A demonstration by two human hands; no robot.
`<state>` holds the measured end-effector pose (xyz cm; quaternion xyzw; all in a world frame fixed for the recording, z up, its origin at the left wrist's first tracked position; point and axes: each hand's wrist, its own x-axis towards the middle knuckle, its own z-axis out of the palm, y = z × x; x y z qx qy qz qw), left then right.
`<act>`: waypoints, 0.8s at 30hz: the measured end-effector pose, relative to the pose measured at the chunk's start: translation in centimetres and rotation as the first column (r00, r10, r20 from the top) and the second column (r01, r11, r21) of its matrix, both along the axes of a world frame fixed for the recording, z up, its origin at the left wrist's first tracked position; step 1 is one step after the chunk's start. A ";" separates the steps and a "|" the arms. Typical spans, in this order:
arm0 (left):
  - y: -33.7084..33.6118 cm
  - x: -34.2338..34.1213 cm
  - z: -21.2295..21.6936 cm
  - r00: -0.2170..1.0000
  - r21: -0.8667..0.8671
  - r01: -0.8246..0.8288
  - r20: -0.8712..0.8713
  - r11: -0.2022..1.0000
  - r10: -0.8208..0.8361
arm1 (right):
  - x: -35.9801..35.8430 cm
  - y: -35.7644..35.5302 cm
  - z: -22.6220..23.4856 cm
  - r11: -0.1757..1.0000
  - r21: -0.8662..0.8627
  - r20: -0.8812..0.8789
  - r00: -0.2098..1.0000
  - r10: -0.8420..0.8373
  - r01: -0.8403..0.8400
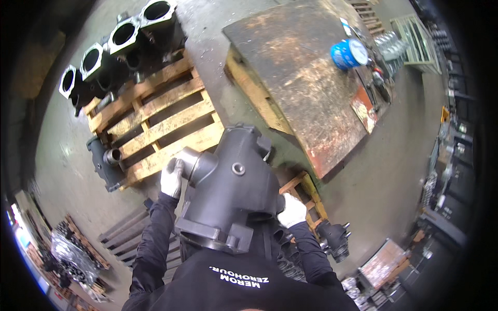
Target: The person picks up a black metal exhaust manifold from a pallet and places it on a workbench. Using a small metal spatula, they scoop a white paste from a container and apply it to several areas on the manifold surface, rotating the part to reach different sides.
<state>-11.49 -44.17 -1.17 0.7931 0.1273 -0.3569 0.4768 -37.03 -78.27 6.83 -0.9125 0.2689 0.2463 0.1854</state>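
Observation:
A large black cast-metal housing, like a valve or pump body, is held up in front of my torso. It has a flanged opening at its near end, a small threaded port on top and a bare-metal side pipe. My left hand, in a white glove, grips that pipe, fingers wrapped along its side. On the opposite side my right hand, also white-gloved, is closed on a part of the housing; its fingertips are partly hidden behind the casting.
Ahead-left lies a wooden pallet bearing several black castings, with another casting at its near corner. A worn wooden tabletop ahead-right carries a blue bucket and tools. Behind my right arm, a smaller pallet stands near more castings.

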 end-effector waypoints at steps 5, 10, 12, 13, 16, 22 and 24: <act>-13.3 1.9 3.9 0.966 -0.046 -0.018 0.255 0.999 0.029 | -2.3 -9.4 0.9 0.988 0.028 0.170 0.973 -0.156 0.153; -27.6 2.9 4.1 0.941 -0.055 0.085 0.333 0.995 -0.062 | -3.5 -21.4 0.2 0.972 0.039 0.142 0.962 -0.233 0.230; -33.4 3.9 3.5 0.941 0.012 0.137 0.311 0.991 -0.134 | -3.9 -25.3 -0.1 0.949 0.042 0.088 0.945 -0.316 0.313; -36.4 4.3 3.2 0.958 -0.074 0.137 0.264 0.988 -0.113 | -4.1 -27.5 -0.3 0.947 0.050 0.064 0.945 -0.321 0.319; -44.6 5.4 2.6 0.952 -0.005 0.170 0.258 0.986 -0.162 | -4.3 -33.0 -0.9 0.938 0.026 -0.051 0.937 -0.345 0.347; -53.9 6.5 1.4 0.911 0.013 0.314 0.279 0.949 -0.305 | -4.0 -40.8 -2.4 0.936 0.104 -0.114 0.939 -0.325 0.336; -54.8 6.7 1.3 0.876 0.122 0.379 0.272 0.917 -0.398 | -3.9 -41.9 -2.9 0.935 0.134 -0.095 0.944 -0.317 0.328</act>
